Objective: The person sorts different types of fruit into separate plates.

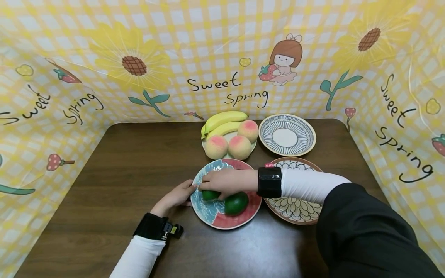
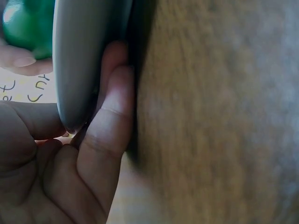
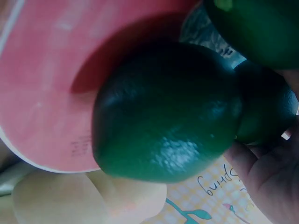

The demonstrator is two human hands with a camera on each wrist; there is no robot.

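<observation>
Overhead, the right hand [image 1: 227,182] reaches across the red and blue plate [image 1: 212,214] and its grip curls over a green fruit [image 1: 209,195], which lies on the plate's left part under the fingers. A second green fruit [image 1: 236,203] rests on the same plate just beside the wrist side of that grip, touching or nearly touching the first. The left hand [image 1: 175,197] sits at the plate's left rim, on the dark wooden counter [image 1: 121,173].

The left wrist view adds what the head view cannot: the fingers [image 2: 110,121] lie tucked under the plate's grey underside [image 2: 84,60], with the thumb side out of sight (so whether that grip pinches the rim I cannot tell). A patch of green fruit [image 2: 28,23] shows beyond the rim.

The right wrist view fills with a dark glossy green fruit [image 3: 166,114] sitting on the red plate surface [image 3: 46,84], the palm [image 3: 271,172] close behind it; part of another green fruit [image 3: 252,28] shows above.

Beyond the right grip stand a plate with bananas [image 1: 222,119] and three peaches [image 1: 231,143], a striped plate [image 1: 287,135], and, under the right forearm, a petal-patterned plate [image 1: 295,210].
</observation>
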